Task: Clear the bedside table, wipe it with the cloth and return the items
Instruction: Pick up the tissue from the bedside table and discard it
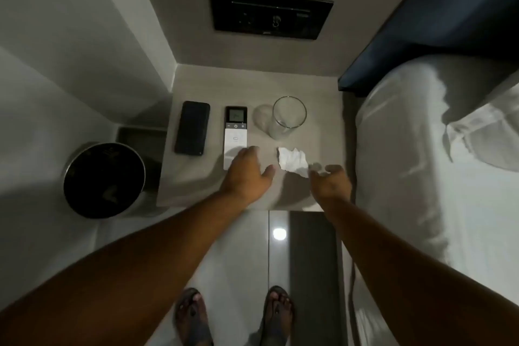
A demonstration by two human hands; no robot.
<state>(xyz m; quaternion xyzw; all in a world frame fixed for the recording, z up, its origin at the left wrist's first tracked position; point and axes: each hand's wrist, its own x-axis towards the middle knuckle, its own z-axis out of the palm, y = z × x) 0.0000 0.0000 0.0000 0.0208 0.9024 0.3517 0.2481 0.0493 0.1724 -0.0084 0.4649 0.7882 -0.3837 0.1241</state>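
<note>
Grey, matt stone-look surface point(323, 132) of the bedside table carries four things in a rough row: a black slab phone point(192, 127) at the left, a white remote control with a small grey screen point(235, 132) beside it, a clear empty drinking glass point(287, 116) to the right, and a crumpled white cloth point(292, 161) just in front of the glass. The left hand point(247, 174) hangs spread and empty over the near end of the remote, holding nothing. The right hand point(331, 181) is loosely open and also empty, its fingertips just beside the cloth's near corner; whether they touch it I cannot tell.

Nothing looks cleared yet. The cloth should be light and limp, best gathered by pinching its bunched middle. The glass is the fragile, slippery one: wrap the fingers around its wall, low down. The remote and phone are stiff and flat, so take them by their long edges.
</note>
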